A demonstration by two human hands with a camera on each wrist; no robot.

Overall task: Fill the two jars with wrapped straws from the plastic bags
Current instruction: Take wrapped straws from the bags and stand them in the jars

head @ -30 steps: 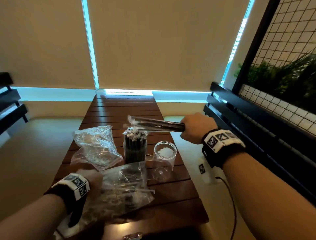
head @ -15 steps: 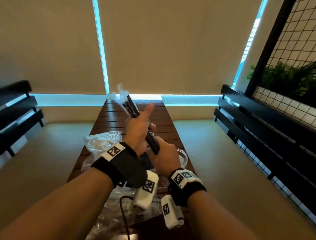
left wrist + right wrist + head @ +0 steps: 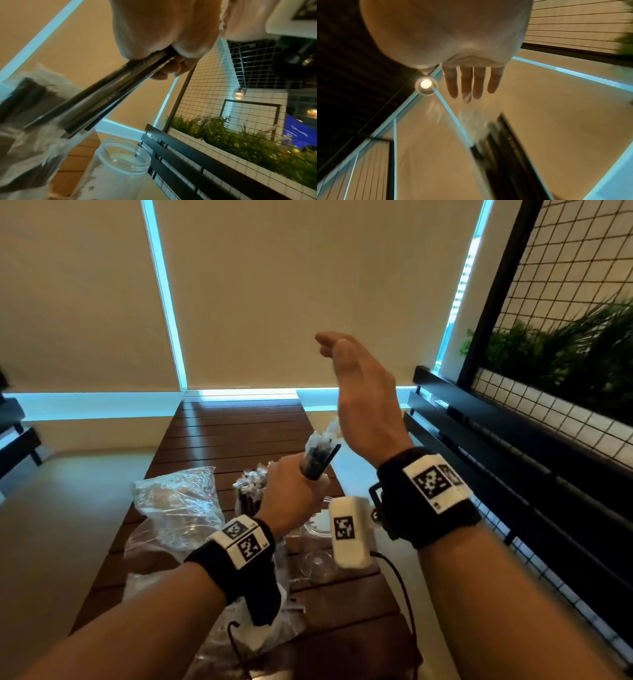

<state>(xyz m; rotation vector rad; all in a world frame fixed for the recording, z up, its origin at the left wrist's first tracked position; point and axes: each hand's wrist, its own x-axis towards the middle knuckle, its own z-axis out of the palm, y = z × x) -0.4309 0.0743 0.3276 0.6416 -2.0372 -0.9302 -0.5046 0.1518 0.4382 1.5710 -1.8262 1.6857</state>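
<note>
Left hand fist clamped on straw bundle near its lower end, above empty jar; right hand just beside the bundle's top, fingers straight, empty.

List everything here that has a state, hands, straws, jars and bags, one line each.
left hand: curled round the straw bundle, grip at its lower part
right hand: raised, fingers straight, holding nothing
straw bundle: held tilted above the table
dark jar: upright, packed with straws
clear jar: upright, lidless, no straws inside
far plastic bag: crumpled on the table
</note>
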